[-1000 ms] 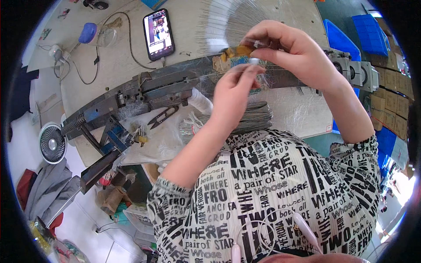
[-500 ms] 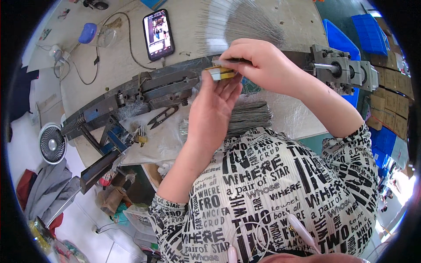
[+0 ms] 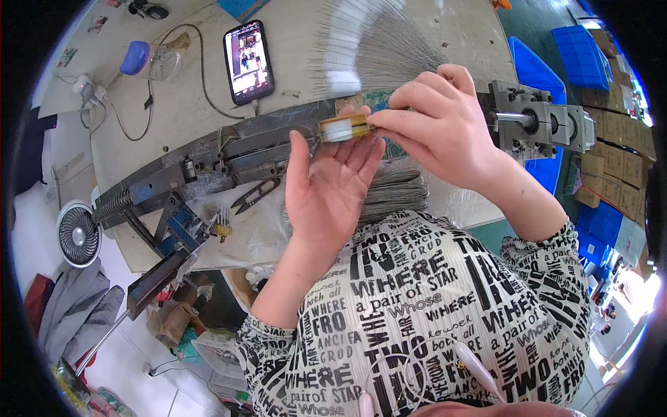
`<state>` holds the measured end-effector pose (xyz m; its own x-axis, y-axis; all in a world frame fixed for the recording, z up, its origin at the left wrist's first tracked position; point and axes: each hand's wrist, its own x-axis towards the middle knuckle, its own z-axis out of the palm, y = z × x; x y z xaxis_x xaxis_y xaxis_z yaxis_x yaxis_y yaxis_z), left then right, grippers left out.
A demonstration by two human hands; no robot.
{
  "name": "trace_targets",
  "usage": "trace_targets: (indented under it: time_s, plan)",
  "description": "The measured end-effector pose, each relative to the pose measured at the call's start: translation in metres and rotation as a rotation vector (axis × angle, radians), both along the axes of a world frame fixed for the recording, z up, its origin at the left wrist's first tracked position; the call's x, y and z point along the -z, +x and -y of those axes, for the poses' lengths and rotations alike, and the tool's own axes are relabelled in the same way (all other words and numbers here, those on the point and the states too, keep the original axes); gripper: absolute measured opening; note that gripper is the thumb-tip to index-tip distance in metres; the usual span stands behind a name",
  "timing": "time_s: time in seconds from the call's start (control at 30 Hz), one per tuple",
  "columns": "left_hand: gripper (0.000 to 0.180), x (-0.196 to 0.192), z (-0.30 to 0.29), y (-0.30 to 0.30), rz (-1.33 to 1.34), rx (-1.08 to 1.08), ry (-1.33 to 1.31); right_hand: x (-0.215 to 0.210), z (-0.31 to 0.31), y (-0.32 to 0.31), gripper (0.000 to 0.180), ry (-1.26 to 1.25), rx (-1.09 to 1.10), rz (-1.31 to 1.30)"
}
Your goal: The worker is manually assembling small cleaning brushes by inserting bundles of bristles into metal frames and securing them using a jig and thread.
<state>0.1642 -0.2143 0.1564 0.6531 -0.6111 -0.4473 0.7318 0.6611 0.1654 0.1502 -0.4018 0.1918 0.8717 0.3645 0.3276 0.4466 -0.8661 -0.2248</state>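
Observation:
A small block with yellow edges and a white band (image 3: 340, 130) is above the dark metal bar of the bench machine. My right hand (image 3: 445, 128) pinches its right end between thumb and fingers. My left hand (image 3: 325, 191) lies palm up just below it, thumb apart and fingers stretched out behind the block; whether they touch it I cannot tell. A bundle of thin grey wires (image 3: 399, 198) lies close to my body, partly behind my left hand. Beyond my hands, more thin wires (image 3: 399, 42) are fanned out on the table. Black thread snips (image 3: 257, 196) lie to the left.
The long metal machine (image 3: 260, 144) crosses the table, with a lever handle (image 3: 156, 278) at the lower left and a metal cylinder fixture (image 3: 531, 118) at the right. A phone (image 3: 249, 62) with a lit screen lies at the back. A small fan (image 3: 78, 234) stands far left.
My right hand has drawn back to the right and now holds the block by its end. My left thumb has come off the block, and the fingers have opened out.

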Motion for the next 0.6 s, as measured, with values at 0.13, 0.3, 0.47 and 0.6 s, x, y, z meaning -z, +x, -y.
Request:
trace_targets:
  time_s: [0.13,0.3,0.47,0.6]
  plan:
    - [0.076,0.002,0.0,0.0,0.035,-0.018,0.03,-0.001,0.014,0.001,0.02,-0.027,-0.004,0.019]
    - [0.07,0.003,-0.001,0.0,0.05,0.005,0.05,0.001,0.005,0.003,0.015,-0.07,-0.009,0.094]
    - [0.069,0.005,-0.002,-0.001,0.042,-0.013,0.031,0.0,0.001,0.002,0.015,-0.081,-0.075,0.101]
    - [0.069,0.007,0.001,-0.003,0.05,-0.034,-0.01,0.005,-0.004,0.0,0.016,-0.114,-0.091,0.119]
